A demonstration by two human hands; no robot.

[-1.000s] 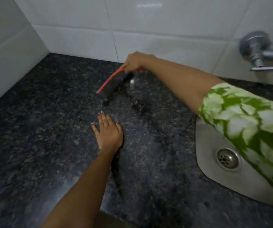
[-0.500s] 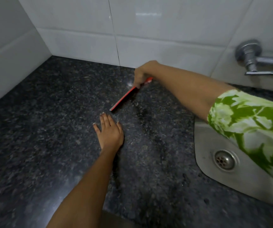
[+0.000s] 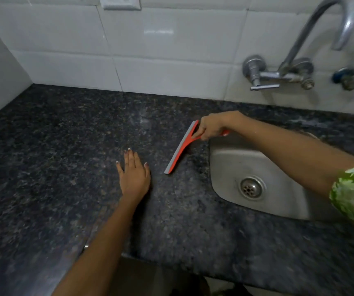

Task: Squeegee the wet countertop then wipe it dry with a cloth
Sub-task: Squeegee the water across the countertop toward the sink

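Observation:
A dark speckled granite countertop (image 3: 54,167) fills the view. My right hand (image 3: 212,126) grips the handle of a red squeegee (image 3: 181,148), whose grey blade rests on the stone just left of the sink. The blade runs diagonally from the hand down toward me. My left hand (image 3: 134,175) lies flat on the countertop with fingers spread, a little to the left of the blade's near end and apart from it. No cloth is in view.
A steel sink (image 3: 278,174) with a drain is set into the counter at the right. A metal tap (image 3: 289,69) hangs from the white tiled wall above it. A wall socket (image 3: 120,3) sits at the top. The counter's front edge is near me.
My right hand has dragged the squeegee from the back wall rightward and toward me, to the sink's left rim. The left hand has stayed flat in place. The view has shifted up and right.

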